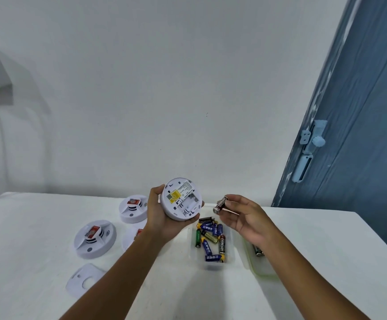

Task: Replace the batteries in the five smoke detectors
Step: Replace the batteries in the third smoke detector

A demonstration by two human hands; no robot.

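Left hand (162, 215) grips a round white plastic smoke detector (181, 199) held up above the white table (326, 239), back side facing the camera, battery bay open and empty, yellow label beside it. Right hand (243, 218) pinches a dark red cylindrical battery (220, 205) between thumb and fingertips, just right of the detector, not touching it. Below the hands: a clear plastic tray (232, 250) with a pile of mixed blue, green and black batteries (211, 239). To its right a second clear tray with a greenish rim (263, 272) holds one battery. Left on the table: three more white round detectors, near-left one (95, 239), far one (133, 209), third (131, 239) partly hidden behind the left forearm. A flat white cover plate (84, 279) lies nearest, left.
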